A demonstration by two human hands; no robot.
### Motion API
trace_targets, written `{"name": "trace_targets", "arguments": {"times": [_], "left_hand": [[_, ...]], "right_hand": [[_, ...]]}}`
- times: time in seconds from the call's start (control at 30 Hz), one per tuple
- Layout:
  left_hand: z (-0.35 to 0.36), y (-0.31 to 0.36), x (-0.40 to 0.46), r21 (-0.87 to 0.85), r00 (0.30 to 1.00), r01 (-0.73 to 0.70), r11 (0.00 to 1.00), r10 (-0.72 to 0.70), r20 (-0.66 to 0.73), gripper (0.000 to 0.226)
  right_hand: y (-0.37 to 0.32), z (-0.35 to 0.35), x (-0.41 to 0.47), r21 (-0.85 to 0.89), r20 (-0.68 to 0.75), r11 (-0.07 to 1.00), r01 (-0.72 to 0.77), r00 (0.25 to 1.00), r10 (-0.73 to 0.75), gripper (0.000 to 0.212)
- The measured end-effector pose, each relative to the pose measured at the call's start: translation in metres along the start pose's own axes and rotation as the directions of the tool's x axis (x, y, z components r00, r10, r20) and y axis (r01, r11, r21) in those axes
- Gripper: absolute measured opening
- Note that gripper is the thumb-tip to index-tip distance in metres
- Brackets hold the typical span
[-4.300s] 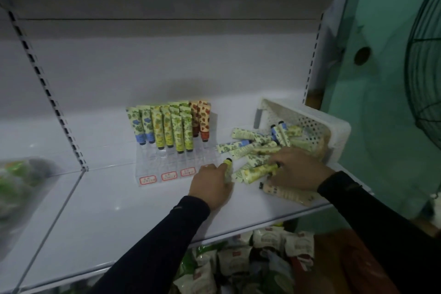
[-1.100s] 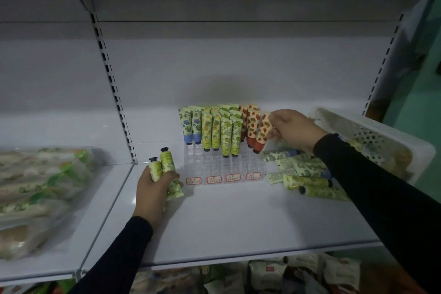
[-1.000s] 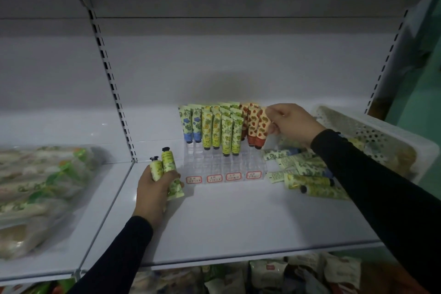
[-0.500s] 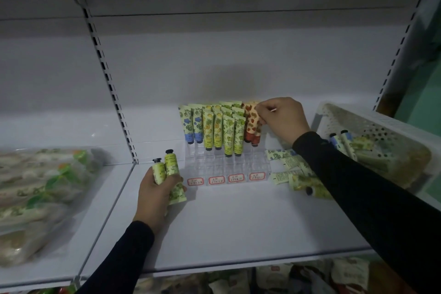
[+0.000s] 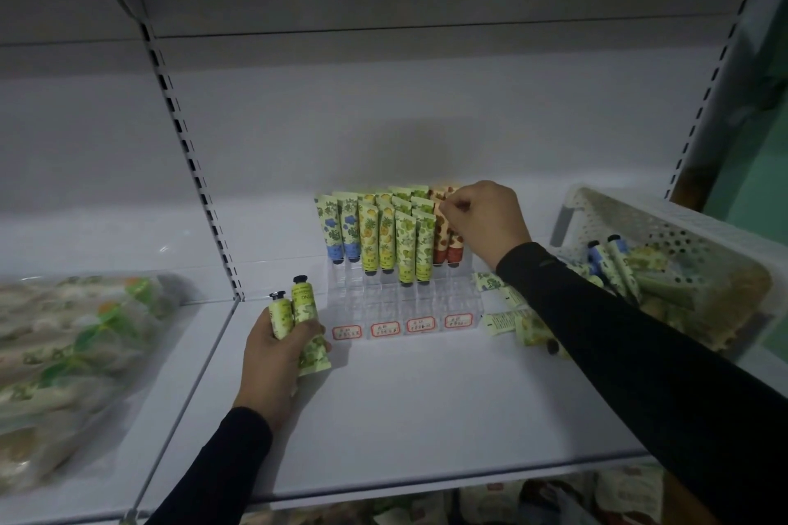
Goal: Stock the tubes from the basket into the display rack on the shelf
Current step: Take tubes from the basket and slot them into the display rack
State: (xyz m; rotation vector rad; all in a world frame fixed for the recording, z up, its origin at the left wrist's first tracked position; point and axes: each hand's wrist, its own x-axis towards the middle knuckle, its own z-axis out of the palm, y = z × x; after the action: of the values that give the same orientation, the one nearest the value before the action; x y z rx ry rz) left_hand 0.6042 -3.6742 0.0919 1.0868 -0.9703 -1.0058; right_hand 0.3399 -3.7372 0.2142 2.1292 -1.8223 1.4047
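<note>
The right hand (image 5: 482, 222) pinches the top edge of an orange tube (image 5: 447, 241) standing cap-down in the rightmost column of the clear rack (image 5: 405, 311), its fingers (image 5: 454, 207) curled tight. The left hand (image 5: 273, 354) grips two green tubes (image 5: 298, 311) upright, caps up, just left of the rack on the white shelf (image 5: 405, 418). More tubes lie loose beside the white basket (image 5: 665, 222) at right.
</note>
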Motion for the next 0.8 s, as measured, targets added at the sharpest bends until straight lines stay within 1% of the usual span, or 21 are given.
{"name": "trace_targets", "arguments": {"times": [0.27, 0.47, 0.63, 0.8], "left_hand": [[0.0, 0.0, 0.0, -0.001, 1.0, 0.004, 1.0, -0.004, -0.005, 0.011], [-0.002, -0.003, 0.003, 0.014, 1.0, -0.002, 1.0, 0.002, 0.008, 0.011], [-0.004, -0.005, 0.004, 0.007, 1.0, -0.004, 1.0, 0.004, 0.02, 0.012], [-0.004, -0.006, 0.004, 0.007, 1.0, -0.006, 1.0, 0.006, 0.016, 0.012]], "right_hand": [[0.004, 0.003, 0.008, -0.024, -0.017, 0.997, -0.075, 0.997, 0.074, 0.023], [0.006, 0.002, 0.011, -0.092, 0.015, 0.995, -0.034, 0.999, 0.036, 0.029], [0.006, 0.002, 0.013, -0.092, 0.026, 0.995, -0.036, 0.999, 0.038, 0.031], [0.007, 0.002, 0.015, -0.109, 0.053, 0.994, -0.022, 0.998, 0.028, 0.039]]}}
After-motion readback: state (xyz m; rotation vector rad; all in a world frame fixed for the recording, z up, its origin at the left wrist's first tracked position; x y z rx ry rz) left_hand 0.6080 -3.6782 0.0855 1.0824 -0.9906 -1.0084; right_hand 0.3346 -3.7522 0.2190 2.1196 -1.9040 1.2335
